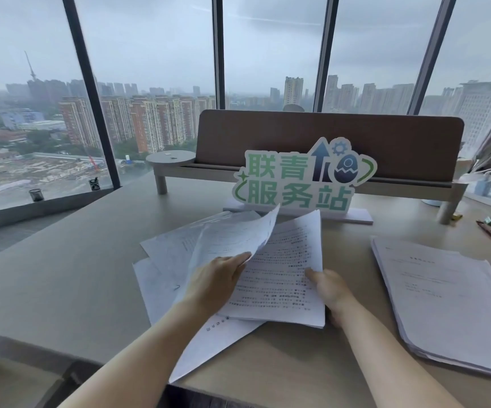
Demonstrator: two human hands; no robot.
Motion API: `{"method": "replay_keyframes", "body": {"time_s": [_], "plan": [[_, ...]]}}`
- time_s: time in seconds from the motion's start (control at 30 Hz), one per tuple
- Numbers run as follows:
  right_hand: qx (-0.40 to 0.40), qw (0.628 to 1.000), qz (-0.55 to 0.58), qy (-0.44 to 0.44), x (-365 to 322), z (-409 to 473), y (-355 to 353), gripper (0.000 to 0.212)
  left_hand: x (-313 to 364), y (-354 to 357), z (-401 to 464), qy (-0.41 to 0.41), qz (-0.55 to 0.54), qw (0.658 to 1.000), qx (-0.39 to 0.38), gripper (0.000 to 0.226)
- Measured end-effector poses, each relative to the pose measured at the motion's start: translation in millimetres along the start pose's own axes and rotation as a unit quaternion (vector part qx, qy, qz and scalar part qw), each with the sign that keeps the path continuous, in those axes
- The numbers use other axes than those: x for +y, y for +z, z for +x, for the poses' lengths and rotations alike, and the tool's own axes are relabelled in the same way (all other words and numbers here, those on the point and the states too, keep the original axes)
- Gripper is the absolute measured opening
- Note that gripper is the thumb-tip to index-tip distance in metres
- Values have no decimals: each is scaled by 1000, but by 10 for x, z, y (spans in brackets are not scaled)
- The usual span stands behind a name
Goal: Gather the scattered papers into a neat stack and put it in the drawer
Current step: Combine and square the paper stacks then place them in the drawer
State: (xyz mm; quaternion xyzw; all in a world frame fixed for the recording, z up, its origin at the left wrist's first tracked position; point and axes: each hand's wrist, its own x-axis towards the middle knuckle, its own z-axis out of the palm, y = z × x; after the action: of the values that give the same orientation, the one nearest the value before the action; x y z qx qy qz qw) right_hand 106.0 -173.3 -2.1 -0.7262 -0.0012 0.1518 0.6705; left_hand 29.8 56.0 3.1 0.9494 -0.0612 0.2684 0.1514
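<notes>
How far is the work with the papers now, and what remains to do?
Early stage. Done: one printed bundle already lies gathered under the right hand. In hand: the left hand lifts a curling sheet from the fanned loose sheets. Left: those sheets are uneven, another pile lies apart at the right, and no drawer is in view.
</notes>
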Motion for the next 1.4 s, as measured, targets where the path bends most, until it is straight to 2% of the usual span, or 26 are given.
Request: {"method": "replay_keyframes", "body": {"time_s": [0.1,0.23,0.33,0.37,0.43,0.53,0.6,0.67,0.73,0.8,0.87,0.93,1.0,1.17,1.27,1.4], "plan": [[16,1000,-18,-5,6,20,-10,41,171,159,-36,51,-4,999,-17,36],[-21,999,25,-17,16,80,-33,70,304,327,-125,82,-30,994,-67,38],[-57,998,30,-4,-20,96,-34,64,332,351,-201,112,-51,989,-85,37],[-66,998,20,8,-20,116,-20,51,342,340,-209,114,-55,987,-98,37],[-60,998,-26,22,-3,140,5,17,361,293,-210,87,-45,984,-147,40],[-6,996,-81,43,8,139,20,22,305,173,-206,19,-26,976,-216,58],[13,996,-77,48,6,151,10,23,145,88,-190,-25,-40,983,-180,62],[43,996,-63,42,13,167,-28,23,-83,51,-166,-71,-14,990,-125,51],[64,996,-49,24,-4,135,-67,24,-308,-2,-128,-146,32,981,-126,50],[73,996,-41,11,-12,113,-118,26,-495,-80,-79,-225,66,950,-207,66],[77,996,-44,8,4,94,-171,27,-649,-172,-18,-267,79,913,-298,80],[81,995,-54,10,40,107,-215,29,-771,-220,34,-278,67,892,-349,86],[81,995,-55,11,62,110,-230,30,-835,-246,66,-274,67,885,-370,87],[83,995,-47,10,103,130,-223,30,-882,-288,143,-195,140,901,-361,78],[80,996,-27,13,118,123,-224,29,-901,-327,161,-178,161,911,-336,72],[77,997,-13,15,117,91,-246,28,-912,-269,101,-159,237,926,-247,35]]}}
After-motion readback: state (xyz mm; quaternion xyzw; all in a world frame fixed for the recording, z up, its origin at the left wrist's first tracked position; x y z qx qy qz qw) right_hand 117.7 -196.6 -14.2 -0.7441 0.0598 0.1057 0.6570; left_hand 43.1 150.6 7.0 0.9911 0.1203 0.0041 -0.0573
